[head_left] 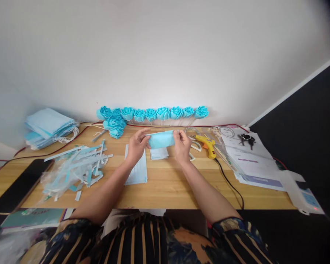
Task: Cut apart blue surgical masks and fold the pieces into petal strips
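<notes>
A folded piece of light-blue face-mask fabric [161,139] is stretched between my two hands above the middle of the table. My left hand [137,145] pinches its left end between thumb and fingers. At the right end, my right hand [182,143] grips it with the thumb in front. Below the left hand lies a flat pale-blue mask sheet [137,170]. Under the held piece sits a small stack of cut pale-blue pieces [158,154]. Just right of my right hand are scissors [195,146], their blades hidden, and a yellow glue gun [207,146].
Blue fabric flowers [162,113] line the wall. Stacked masks [49,124], cut scraps [77,168] and a black phone [20,186] lie left. Papers [250,157] with keys [246,139] and a power strip [297,190] are right. The glue gun's cord [231,183] runs over the front edge.
</notes>
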Available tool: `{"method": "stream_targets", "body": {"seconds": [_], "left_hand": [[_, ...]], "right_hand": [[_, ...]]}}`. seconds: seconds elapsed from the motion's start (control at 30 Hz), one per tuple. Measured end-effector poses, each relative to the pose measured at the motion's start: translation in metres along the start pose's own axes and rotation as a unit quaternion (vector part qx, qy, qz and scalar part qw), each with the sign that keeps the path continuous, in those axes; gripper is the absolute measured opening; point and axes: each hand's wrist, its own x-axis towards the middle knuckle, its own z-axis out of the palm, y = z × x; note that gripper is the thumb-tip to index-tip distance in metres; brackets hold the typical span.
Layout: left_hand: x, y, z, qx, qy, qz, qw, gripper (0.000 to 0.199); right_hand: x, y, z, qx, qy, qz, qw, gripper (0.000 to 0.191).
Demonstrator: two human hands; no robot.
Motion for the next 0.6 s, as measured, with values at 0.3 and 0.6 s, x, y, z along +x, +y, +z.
{"method": "stream_targets", "body": {"seconds": [0.3,0.6], "left_hand": [[0.0004,-0.0002,0.0014,-0.058,0.014,0.009,0.998,0.042],[0.0007,-0.0008,0.0024,-0.069,0.007,0.008,0.998,0.043]], "right_hand": [[-0.0005,-0.0004,0.0004,-0.028,0.018,-0.016,0.999,0.037],[-0.0001,0.0012,-0.0003,-0.053,0.028,-0.022,0.998,0.036]]}}
